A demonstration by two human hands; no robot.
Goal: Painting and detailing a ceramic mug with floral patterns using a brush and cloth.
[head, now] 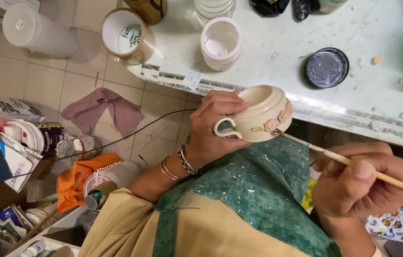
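My left hand [213, 126] grips a cream ceramic cup [263, 112] with a curled handle and raised flower and leaf shapes on its side, tilted near the table edge. My right hand [365, 183] holds a thin wooden paintbrush [334, 157] like a pen. Its tip touches the pink raised flower on the cup's side. Bracelets circle my left wrist. A green paint-spattered apron covers my lap under both hands.
On the white table [353, 102] stand a white ceramic cup [220, 44], a tape roll [127, 35] and a round dark lid [326, 67]. On the tiled floor at left lie a mauve cloth [104, 112], an orange cloth [75, 183], papers and containers.
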